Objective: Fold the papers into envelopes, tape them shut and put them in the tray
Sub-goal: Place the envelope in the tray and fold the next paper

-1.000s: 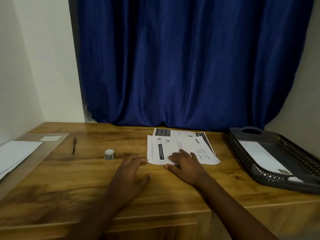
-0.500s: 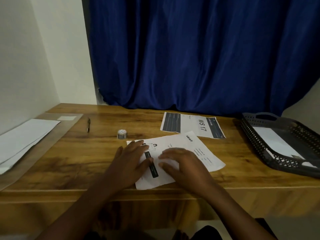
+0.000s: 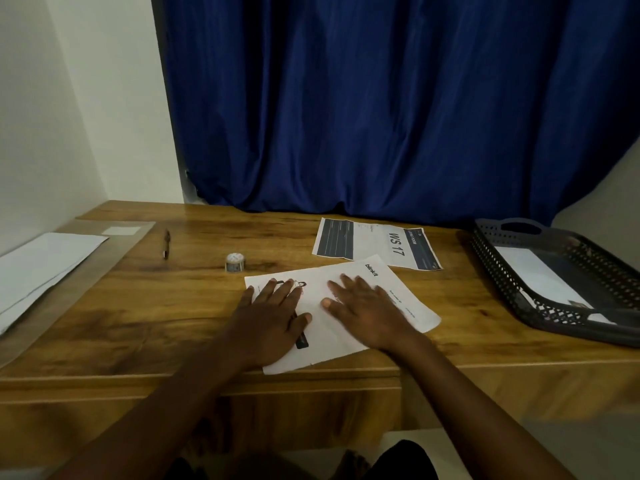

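The sheet (image 3: 349, 317) lies skewed on the desk (image 3: 156, 306), its near corner at about 6 o'clock right at the desk's front edge, so the likeliest trouble is a crooked first fold: if the hands crease it as it lies, the edges will probably not meet and the envelope will come out lopsided. It could also slide on the smooth wood if one palm lifts before the other pins it. The left hand (image 3: 268, 320) lies flat on the sheet's left part, fingers straight and slightly spread toward 12 o'clock, gripping nothing. The right hand (image 3: 367, 311) lies flat too, fingers fanned toward 11 o'clock, pressing the middle of the sheet and holding nothing. Both forearms reach in from 6 o'clock. A second sheet (image 3: 377, 244) waits at 1 o'clock, just beyond the first and seemingly touching its far corner. The tape (image 3: 235, 262) sits at 11 o'clock, near the sheet, with a pen (image 3: 166, 243) farther off at 10 o'clock. The tray (image 3: 512, 271) stands at 3 o'clock, well apart, with something white already in it; a hasty reach for the tape could nudge the sheet askew.
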A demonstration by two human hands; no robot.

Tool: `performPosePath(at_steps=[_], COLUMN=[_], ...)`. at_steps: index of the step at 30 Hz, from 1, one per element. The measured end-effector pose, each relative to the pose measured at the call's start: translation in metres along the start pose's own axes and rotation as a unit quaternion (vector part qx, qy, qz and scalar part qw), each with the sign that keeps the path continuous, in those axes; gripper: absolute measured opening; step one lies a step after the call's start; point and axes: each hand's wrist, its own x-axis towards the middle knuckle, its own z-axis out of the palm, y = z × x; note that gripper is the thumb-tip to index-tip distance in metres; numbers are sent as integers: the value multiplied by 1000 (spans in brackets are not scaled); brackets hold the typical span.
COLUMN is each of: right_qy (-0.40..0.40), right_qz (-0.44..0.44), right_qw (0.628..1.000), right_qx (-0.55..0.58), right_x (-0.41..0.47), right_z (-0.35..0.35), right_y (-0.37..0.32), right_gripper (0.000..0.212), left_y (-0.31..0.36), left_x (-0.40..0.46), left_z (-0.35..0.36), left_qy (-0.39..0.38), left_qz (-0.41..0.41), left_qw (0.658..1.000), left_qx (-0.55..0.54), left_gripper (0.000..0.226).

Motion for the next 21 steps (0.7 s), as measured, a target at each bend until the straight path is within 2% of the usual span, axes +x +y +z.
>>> performPosePath(at_steps=[6,11,14,21], right_qy=[30,112,144,175], right_qz=[125,206,235,248], right_qw=[991,972,960,950], right_qx=[-25,-32,-43,65], right_x=[-15,-18,-20,-14], right_z=[-14,-14,-15,-40], right_y=[70,74,69,59], right_gripper=[69,83,83,50], left_y=[0,-1,0,-2], left_x=[1,1,1,0], left_z=[3,5,6,9], left_qy=[9,10,17,29], left_qz=[-2,-5,-6,-6], left_qw=[1000,1000,1000,1000], left_qx=[0,7,7,0], left_gripper=[71,72,72,72])
